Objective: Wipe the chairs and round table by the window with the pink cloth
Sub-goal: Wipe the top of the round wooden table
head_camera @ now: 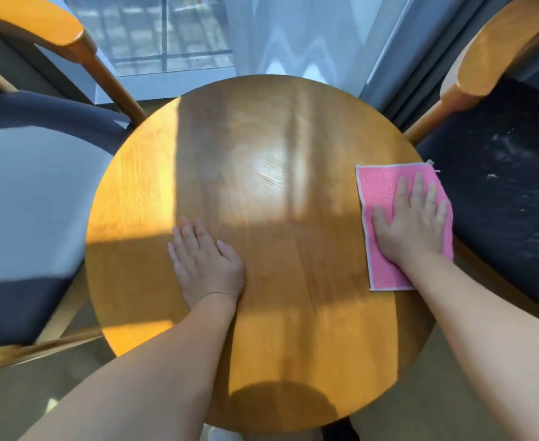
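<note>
The round wooden table [255, 148] fills the middle of the view. A pink cloth [376, 189] lies flat at its right edge. My right hand [411, 224] presses on the cloth with straight, spread fingers. My left hand [204, 262] rests flat on the bare tabletop left of centre, fingers straight. One chair with a dark seat [29, 198] and wooden frame stands to the left. Another chair with a dark seat [510, 186] stands to the right, its seat flecked with pale dust.
A window [166, 36] with a sheer curtain [293, 36] is beyond the table's far edge. Each chair's wooden backrest and leg reach close to the table's rim. Pale floor [39, 393] shows below the table on both sides.
</note>
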A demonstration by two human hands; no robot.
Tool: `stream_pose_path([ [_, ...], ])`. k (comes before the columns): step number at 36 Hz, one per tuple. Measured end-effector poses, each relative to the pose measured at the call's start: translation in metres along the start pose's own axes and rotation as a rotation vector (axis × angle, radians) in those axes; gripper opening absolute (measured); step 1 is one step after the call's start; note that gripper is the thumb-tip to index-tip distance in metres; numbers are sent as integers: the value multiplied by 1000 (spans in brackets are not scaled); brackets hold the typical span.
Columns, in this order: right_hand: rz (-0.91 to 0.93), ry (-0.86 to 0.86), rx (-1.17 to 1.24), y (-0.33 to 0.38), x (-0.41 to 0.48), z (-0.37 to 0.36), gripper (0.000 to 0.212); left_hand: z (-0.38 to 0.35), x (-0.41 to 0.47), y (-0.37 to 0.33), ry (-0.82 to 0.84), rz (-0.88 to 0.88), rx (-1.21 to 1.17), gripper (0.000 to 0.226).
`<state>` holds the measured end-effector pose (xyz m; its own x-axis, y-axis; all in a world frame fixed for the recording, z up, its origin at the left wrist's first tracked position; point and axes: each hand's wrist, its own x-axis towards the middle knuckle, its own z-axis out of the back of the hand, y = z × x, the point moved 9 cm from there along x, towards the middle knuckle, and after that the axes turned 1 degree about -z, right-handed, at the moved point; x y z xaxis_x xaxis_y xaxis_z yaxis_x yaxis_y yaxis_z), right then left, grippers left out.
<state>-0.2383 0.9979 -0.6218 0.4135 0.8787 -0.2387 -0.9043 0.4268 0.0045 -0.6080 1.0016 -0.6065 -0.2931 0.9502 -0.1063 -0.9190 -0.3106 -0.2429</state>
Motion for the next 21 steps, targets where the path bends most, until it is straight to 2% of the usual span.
stream_pose_path([
  [10, 56, -55, 34, 30, 67, 21, 76, -2, 0, 0, 13, -17, 28, 74],
  [21, 72, -146, -23, 74, 134, 46, 76, -1, 1, -3, 22, -11, 53, 67],
])
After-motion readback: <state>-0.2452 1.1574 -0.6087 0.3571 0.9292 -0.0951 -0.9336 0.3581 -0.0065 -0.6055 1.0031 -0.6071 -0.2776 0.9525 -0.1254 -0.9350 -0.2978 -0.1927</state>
